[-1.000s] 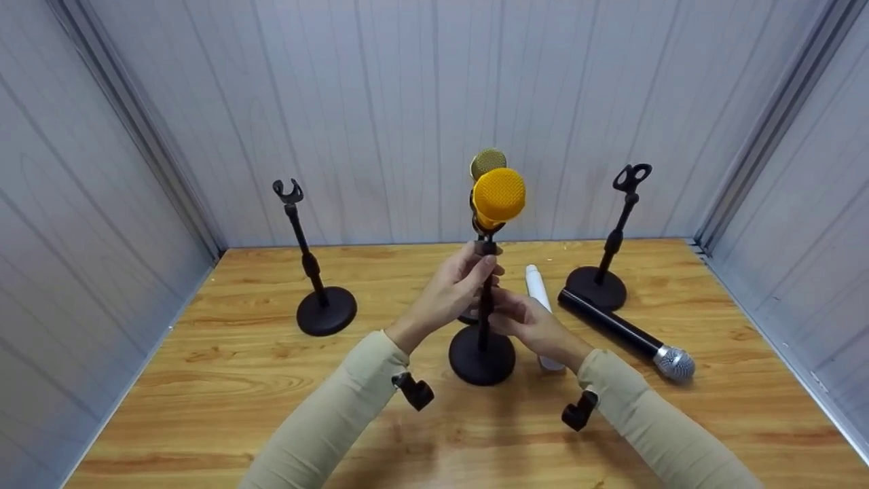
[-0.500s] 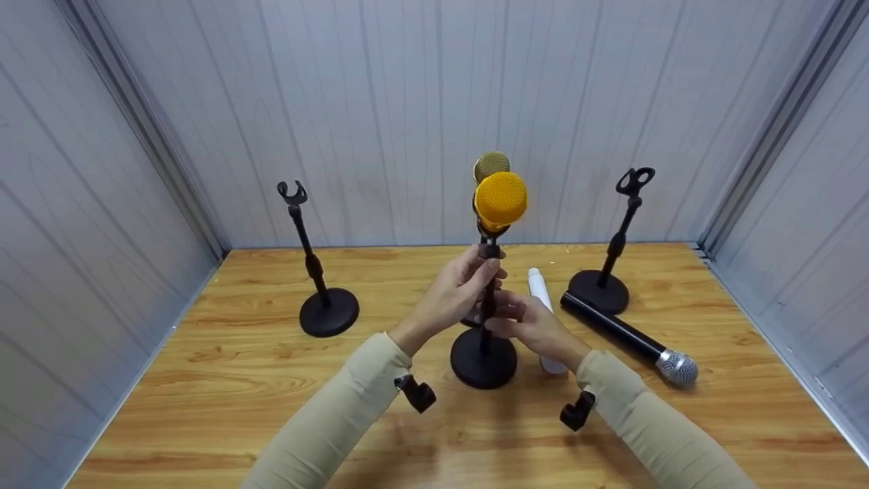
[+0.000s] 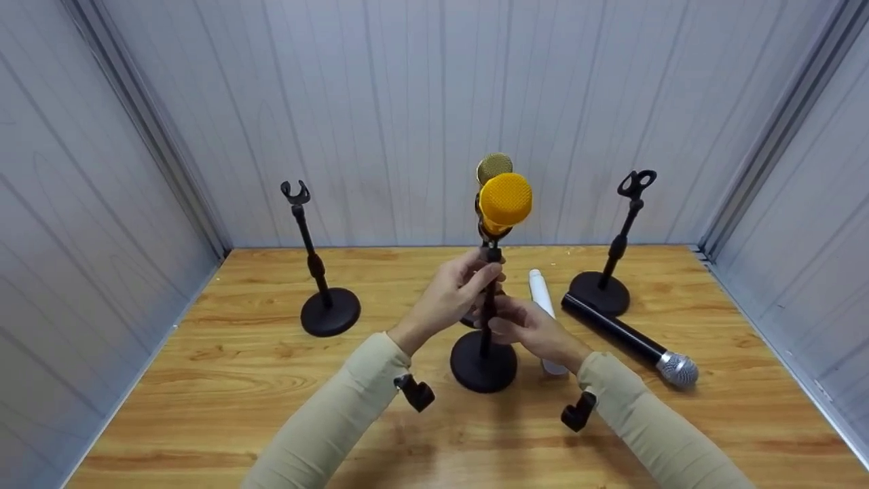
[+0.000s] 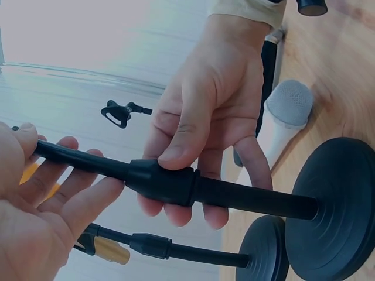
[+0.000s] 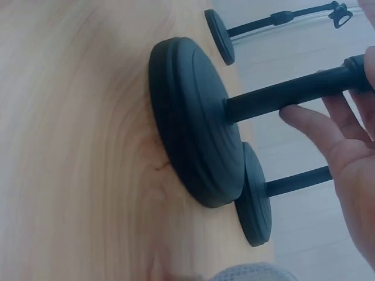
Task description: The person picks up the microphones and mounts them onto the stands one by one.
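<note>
A black microphone stand (image 3: 483,370) stands upright on its round base in the middle of the table. In its clip sits a yellow microphone (image 3: 506,198), tilted toward me. My left hand (image 3: 445,295) grips the upper pole just below the clip. Lower down, my right hand (image 3: 533,329) holds the pole, its thumb on the thick collar (image 4: 161,181) and its fingers behind, as the left wrist view shows. Right behind is a second stand (image 4: 261,252) bearing a gold-headed microphone (image 3: 494,167), largely hidden by the front stand and my hands.
One bare-clipped stand (image 3: 330,312) is at the left, another (image 3: 601,293) at the right. A white microphone (image 3: 541,292) lies beside my right hand, partly covered by it. Farther right lies a black microphone (image 3: 614,329) with a silver head. Ribbed walls (image 3: 407,122) enclose the table.
The head view has shifted slightly. Both hands keep their places on the front stand, with barely any movement, and the other things lie as before.
</note>
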Action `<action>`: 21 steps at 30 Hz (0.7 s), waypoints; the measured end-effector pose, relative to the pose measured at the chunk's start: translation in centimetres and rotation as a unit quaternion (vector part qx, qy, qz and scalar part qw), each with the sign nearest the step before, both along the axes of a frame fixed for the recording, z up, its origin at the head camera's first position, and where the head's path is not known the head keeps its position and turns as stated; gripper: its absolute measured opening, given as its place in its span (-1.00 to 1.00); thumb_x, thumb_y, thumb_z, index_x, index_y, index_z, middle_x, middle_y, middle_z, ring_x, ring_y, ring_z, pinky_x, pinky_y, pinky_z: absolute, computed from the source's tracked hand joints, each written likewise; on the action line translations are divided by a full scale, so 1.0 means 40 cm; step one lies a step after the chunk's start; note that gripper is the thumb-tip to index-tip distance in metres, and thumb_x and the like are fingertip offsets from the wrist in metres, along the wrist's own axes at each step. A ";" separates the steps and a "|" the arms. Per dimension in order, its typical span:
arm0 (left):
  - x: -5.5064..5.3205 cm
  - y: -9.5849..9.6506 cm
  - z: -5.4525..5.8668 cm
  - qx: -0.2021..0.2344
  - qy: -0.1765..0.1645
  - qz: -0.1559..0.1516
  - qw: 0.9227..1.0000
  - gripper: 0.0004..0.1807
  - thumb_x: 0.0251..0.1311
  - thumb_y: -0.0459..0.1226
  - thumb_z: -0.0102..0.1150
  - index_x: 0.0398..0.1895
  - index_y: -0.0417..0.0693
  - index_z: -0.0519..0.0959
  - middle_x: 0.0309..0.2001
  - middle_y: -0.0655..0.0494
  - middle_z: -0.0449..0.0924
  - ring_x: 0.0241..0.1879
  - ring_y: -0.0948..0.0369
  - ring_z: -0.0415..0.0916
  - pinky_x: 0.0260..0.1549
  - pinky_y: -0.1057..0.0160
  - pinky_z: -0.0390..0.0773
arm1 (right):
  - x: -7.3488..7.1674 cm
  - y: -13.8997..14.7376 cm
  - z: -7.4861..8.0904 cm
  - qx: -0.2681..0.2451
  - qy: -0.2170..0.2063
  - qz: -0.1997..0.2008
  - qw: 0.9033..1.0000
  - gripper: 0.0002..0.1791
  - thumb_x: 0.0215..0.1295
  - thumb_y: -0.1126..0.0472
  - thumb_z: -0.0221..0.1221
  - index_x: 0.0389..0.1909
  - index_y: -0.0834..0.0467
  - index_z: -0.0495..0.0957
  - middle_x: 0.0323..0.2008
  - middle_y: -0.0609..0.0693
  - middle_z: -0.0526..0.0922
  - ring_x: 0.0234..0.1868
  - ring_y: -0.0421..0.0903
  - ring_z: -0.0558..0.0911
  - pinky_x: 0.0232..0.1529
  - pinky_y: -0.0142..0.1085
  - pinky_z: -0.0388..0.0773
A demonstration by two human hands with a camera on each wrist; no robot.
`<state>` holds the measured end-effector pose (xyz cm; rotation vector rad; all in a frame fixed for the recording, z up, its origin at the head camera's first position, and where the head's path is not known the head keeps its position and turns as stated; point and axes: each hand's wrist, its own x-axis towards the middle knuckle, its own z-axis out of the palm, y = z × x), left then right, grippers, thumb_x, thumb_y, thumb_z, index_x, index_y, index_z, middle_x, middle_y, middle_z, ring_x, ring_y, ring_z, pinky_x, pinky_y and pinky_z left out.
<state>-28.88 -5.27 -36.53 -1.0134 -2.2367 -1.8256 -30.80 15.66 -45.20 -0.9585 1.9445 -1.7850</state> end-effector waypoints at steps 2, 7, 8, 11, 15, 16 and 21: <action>-0.001 0.001 -0.001 0.003 0.009 0.003 1.000 -0.77 0.55 -0.18 0.03 -0.03 -0.17 0.56 -0.18 0.05 0.67 -0.17 0.04 0.65 -0.10 -0.02 0.62 | -0.002 -0.002 -0.004 -0.002 0.005 -0.004 1.000 -0.49 0.58 0.22 0.06 0.39 0.42 0.29 0.22 0.22 0.55 0.32 0.37 0.42 0.15 0.04 0.55; -0.005 0.002 -0.006 0.003 0.028 0.007 1.000 -0.79 0.54 -0.25 0.03 -0.03 -0.23 0.56 -0.20 -0.01 0.67 -0.19 -0.02 0.64 -0.14 -0.09 0.61 | -0.006 -0.007 -0.008 -0.003 0.016 -0.006 1.000 -0.49 0.57 0.21 0.07 0.36 0.43 0.27 0.20 0.37 0.51 0.27 0.40 0.46 0.11 0.02 0.58; -0.005 0.001 -0.007 0.000 0.030 0.010 1.000 -0.80 0.54 -0.25 0.03 -0.03 -0.22 0.56 -0.20 -0.02 0.67 -0.19 -0.01 0.65 -0.15 -0.07 0.61 | -0.007 -0.008 -0.008 -0.003 0.021 -0.004 1.000 -0.50 0.57 0.22 0.07 0.35 0.44 0.27 0.18 0.37 0.51 0.25 0.41 0.46 0.10 0.03 0.59; -0.005 -0.001 -0.008 -0.010 0.037 0.016 0.999 -0.79 0.54 -0.21 0.04 -0.04 -0.18 0.56 -0.18 -0.06 0.68 -0.20 0.08 0.65 -0.16 0.01 0.63 | -0.008 -0.013 -0.007 -0.009 0.026 0.005 1.000 -0.53 0.57 0.24 0.06 0.32 0.44 0.27 0.14 0.34 0.55 0.21 0.47 0.46 0.08 0.05 0.60; -0.008 -0.001 -0.006 -0.019 0.045 0.013 0.999 -0.72 0.55 -0.15 0.02 -0.02 -0.20 0.56 -0.17 -0.08 0.68 -0.21 0.15 0.64 -0.18 0.06 0.63 | -0.009 -0.012 -0.007 -0.013 0.026 0.005 1.000 -0.53 0.57 0.26 0.06 0.33 0.45 0.26 0.15 0.46 0.49 0.21 0.48 0.46 0.07 0.06 0.60; -0.009 -0.001 -0.006 -0.019 0.045 0.011 0.999 -0.71 0.55 -0.15 0.02 -0.01 -0.20 0.56 -0.17 -0.08 0.68 -0.22 0.16 0.64 -0.18 0.06 0.63 | -0.010 -0.011 -0.007 -0.013 0.024 0.004 1.000 -0.52 0.57 0.26 0.06 0.34 0.46 0.25 0.17 0.49 0.46 0.22 0.47 0.46 0.07 0.05 0.60; -0.011 -0.004 -0.010 -0.010 0.044 0.011 0.999 -0.74 0.55 -0.16 0.02 -0.04 -0.19 0.56 -0.20 -0.01 0.68 -0.23 0.13 0.64 -0.19 0.05 0.63 | -0.012 -0.015 -0.010 -0.006 0.021 -0.002 1.000 -0.54 0.57 0.25 0.06 0.32 0.44 0.27 0.19 0.48 0.45 0.23 0.44 0.46 0.08 0.06 0.59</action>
